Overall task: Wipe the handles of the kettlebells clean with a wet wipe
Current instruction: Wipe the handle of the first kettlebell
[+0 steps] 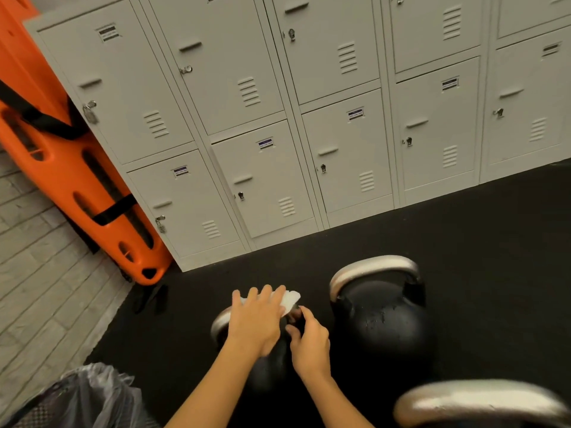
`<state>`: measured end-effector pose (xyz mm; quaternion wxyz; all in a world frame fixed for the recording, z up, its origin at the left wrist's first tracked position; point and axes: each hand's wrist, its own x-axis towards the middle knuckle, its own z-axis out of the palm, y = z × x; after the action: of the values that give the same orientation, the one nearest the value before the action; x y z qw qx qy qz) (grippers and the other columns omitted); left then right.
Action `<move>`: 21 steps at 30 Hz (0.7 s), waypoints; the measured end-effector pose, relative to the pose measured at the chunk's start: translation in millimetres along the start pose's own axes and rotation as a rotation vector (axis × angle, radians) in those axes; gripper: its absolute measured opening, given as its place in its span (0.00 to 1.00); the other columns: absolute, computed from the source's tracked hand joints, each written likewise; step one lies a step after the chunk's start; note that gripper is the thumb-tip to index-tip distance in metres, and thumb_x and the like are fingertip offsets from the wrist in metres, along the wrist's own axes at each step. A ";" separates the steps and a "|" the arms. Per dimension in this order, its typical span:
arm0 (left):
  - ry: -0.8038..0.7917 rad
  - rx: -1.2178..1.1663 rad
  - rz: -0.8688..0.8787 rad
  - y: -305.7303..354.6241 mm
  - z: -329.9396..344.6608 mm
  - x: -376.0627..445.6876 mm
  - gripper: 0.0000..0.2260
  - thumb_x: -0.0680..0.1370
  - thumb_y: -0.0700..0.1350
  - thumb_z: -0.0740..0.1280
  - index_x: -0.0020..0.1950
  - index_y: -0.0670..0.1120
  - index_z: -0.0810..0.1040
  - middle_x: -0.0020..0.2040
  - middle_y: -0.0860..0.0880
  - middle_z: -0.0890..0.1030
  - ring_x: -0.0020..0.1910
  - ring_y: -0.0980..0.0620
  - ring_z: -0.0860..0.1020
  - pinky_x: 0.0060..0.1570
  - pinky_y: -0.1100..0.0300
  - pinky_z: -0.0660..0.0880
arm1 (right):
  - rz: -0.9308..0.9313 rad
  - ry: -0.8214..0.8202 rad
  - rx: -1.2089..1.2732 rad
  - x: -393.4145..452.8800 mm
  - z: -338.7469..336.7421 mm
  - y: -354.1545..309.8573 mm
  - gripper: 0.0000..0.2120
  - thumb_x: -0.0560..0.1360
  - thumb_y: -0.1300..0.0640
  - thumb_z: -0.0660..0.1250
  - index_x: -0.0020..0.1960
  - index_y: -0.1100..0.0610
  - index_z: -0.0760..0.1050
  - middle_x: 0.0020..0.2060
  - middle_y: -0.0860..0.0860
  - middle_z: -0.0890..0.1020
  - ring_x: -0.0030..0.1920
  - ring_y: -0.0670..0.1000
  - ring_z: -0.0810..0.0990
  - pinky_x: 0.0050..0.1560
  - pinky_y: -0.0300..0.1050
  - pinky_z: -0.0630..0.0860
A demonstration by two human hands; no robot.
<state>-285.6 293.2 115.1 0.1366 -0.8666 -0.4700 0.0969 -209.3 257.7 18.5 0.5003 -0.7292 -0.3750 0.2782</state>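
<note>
Three black kettlebells with silver handles stand on the dark floor. My left hand (258,319) lies over the handle of the small kettlebell (220,325), pressing a white wet wipe (290,299) onto it. Only the left end of that handle shows. My right hand (309,338) is beside it, fingers touching the handle's right end and the wipe's edge. A bigger kettlebell (380,316) stands to the right, untouched. The handle of a third kettlebell (475,403) shows at the bottom right.
Grey metal lockers (278,134) line the far side. An orange plastic board (77,186) with black straps leans against them at the left. A bin with a clear plastic liner (92,393) sits at the bottom left, beside a pale brick wall (37,288).
</note>
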 end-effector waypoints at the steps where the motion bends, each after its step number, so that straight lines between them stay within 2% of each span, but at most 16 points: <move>1: -0.001 0.024 0.021 4.4 -1.6 2.0 0.23 0.80 0.50 0.57 0.75 0.51 0.57 0.71 0.48 0.66 0.68 0.45 0.67 0.70 0.41 0.58 | 0.005 -0.006 0.003 0.4 0.2 0.1 0.19 0.77 0.57 0.68 0.67 0.52 0.72 0.58 0.47 0.82 0.60 0.46 0.79 0.61 0.44 0.76; 4: -0.010 0.127 0.102 19.6 -1.6 9.8 0.23 0.78 0.48 0.62 0.71 0.47 0.62 0.69 0.45 0.67 0.68 0.43 0.66 0.70 0.43 0.59 | 0.002 -0.039 -0.036 1.4 -2.2 2.0 0.15 0.78 0.58 0.67 0.64 0.53 0.74 0.56 0.48 0.82 0.57 0.46 0.80 0.58 0.40 0.76; 9: 0.015 0.092 0.132 16.4 2.9 12.1 0.23 0.78 0.47 0.62 0.73 0.47 0.61 0.71 0.46 0.65 0.70 0.45 0.64 0.73 0.44 0.54 | -0.024 -0.052 -0.094 2.9 -4.7 3.3 0.15 0.78 0.56 0.66 0.65 0.53 0.73 0.56 0.47 0.82 0.56 0.45 0.81 0.56 0.40 0.77; 14: 0.025 -0.165 -0.025 -13.0 4.2 5.8 0.16 0.82 0.50 0.51 0.69 0.51 0.63 0.69 0.51 0.69 0.68 0.49 0.68 0.73 0.42 0.53 | -0.019 -0.043 -0.121 1.0 -5.5 0.5 0.23 0.79 0.54 0.65 0.72 0.52 0.66 0.63 0.49 0.79 0.63 0.48 0.77 0.62 0.41 0.73; 16: 0.020 -0.142 -0.056 -9.7 2.9 3.9 0.16 0.82 0.50 0.52 0.70 0.49 0.63 0.68 0.50 0.69 0.67 0.48 0.68 0.72 0.41 0.54 | -0.010 -0.043 -0.134 -0.5 -4.9 -2.0 0.23 0.79 0.54 0.65 0.73 0.53 0.66 0.63 0.50 0.79 0.64 0.48 0.77 0.61 0.41 0.73; 19: 0.016 0.027 0.012 15.3 2.1 8.3 0.20 0.78 0.50 0.61 0.69 0.47 0.64 0.67 0.47 0.70 0.66 0.45 0.68 0.71 0.38 0.54 | 0.002 -0.063 -0.136 -3.1 -7.6 -4.9 0.17 0.79 0.56 0.65 0.67 0.54 0.70 0.58 0.49 0.81 0.57 0.47 0.80 0.52 0.37 0.74; 21: 0.029 0.119 0.043 31.8 3.6 11.9 0.18 0.78 0.48 0.61 0.67 0.45 0.67 0.64 0.45 0.71 0.65 0.43 0.68 0.71 0.35 0.51 | 0.002 -0.085 -0.164 -2.1 -10.7 -4.7 0.08 0.79 0.57 0.65 0.58 0.53 0.73 0.53 0.49 0.83 0.45 0.43 0.80 0.40 0.32 0.73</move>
<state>-255.2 287.2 100.8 0.1925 -0.8683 -0.4425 0.1148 -203.4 251.4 26.7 0.4222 -0.7558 -0.4164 0.2777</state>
